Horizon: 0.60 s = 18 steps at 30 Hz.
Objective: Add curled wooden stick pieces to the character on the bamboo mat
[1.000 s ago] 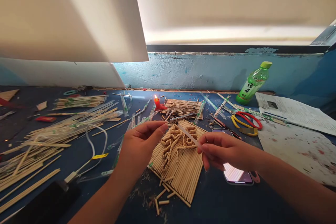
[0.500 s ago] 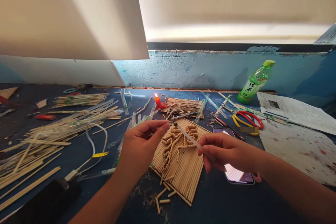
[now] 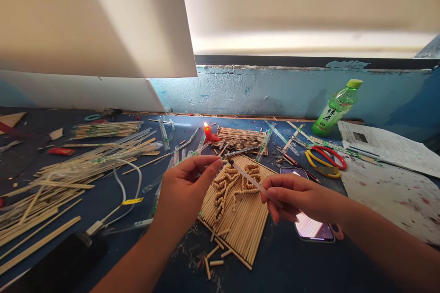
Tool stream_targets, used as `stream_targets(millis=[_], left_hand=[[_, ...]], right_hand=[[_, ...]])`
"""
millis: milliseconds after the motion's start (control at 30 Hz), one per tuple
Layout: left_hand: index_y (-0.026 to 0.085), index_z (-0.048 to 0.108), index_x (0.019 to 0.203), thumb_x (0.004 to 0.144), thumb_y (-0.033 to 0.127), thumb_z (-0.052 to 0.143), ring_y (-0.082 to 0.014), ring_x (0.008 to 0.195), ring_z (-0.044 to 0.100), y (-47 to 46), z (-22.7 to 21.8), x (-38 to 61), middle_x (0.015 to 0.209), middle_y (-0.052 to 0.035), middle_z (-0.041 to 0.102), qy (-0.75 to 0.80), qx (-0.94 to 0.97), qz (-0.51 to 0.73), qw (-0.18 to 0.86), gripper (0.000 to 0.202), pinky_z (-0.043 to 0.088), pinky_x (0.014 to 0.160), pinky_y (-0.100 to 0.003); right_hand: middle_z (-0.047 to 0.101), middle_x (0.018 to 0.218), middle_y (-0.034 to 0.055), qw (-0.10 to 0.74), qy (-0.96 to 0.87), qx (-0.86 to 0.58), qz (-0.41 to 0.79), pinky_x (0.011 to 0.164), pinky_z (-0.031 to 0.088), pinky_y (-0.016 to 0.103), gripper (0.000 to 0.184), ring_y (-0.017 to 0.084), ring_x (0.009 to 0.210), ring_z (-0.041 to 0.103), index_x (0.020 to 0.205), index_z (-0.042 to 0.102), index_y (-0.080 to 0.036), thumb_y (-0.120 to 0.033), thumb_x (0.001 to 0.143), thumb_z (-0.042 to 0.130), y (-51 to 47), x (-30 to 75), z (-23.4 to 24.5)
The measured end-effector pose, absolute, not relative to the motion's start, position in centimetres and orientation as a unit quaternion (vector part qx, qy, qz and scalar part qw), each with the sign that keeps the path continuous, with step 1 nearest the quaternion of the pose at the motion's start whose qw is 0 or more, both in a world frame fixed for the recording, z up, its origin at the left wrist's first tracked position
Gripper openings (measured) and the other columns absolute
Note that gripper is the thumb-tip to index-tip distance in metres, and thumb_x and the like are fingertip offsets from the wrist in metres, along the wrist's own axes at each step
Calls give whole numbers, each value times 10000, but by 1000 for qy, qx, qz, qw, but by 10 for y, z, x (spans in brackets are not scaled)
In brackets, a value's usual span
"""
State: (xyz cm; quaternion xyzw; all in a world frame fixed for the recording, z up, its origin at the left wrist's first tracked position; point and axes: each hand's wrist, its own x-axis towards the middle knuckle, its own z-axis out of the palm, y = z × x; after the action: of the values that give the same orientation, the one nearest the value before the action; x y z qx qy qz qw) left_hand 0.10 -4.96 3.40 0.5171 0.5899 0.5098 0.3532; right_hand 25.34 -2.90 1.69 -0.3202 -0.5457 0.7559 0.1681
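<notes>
My right hand (image 3: 295, 194) is closed around a whitish translucent stick that looks like a hot glue stick (image 3: 249, 176), slanting up to the left. The stick's darkened tip meets the fingertips of my left hand (image 3: 190, 183), which pinches a tiny pale piece, apparently a bit of wooden stick, mostly hidden by the fingers. Beneath both hands lies a panel of wooden sticks (image 3: 245, 233) set side by side. Rows of small cut wooden pieces (image 3: 223, 197) form raised shapes on it. Beyond my hands a red candle (image 3: 208, 133) burns.
Loose wooden sticks and plastic sleeves (image 3: 68, 174) cover the left. A white cable (image 3: 118, 183) runs to a black block (image 3: 62, 256). On the right are a phone (image 3: 314, 229), red-and-yellow-handled pliers (image 3: 325, 160), a green bottle (image 3: 337, 107) and printed paper (image 3: 395, 146). Short offcuts (image 3: 216, 263) lie in front.
The view has shifted very slightly. My right hand and the glue stick tilt a little lower, while the tip stays at my left fingertips.
</notes>
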Motion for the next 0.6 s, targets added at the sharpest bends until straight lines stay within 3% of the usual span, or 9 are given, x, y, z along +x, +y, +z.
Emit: stream_targets(millis=[600], left_hand=[[237, 754, 893, 776, 422, 768, -79, 563, 529, -50, 34, 0, 728, 14, 709, 585, 506, 510, 375, 219, 377, 479, -181]], right_hand=[[546, 661, -25, 195, -545, -320, 750, 448, 232, 177, 214, 47, 523, 395, 945, 555, -156, -368, 970, 542, -32, 252, 15]])
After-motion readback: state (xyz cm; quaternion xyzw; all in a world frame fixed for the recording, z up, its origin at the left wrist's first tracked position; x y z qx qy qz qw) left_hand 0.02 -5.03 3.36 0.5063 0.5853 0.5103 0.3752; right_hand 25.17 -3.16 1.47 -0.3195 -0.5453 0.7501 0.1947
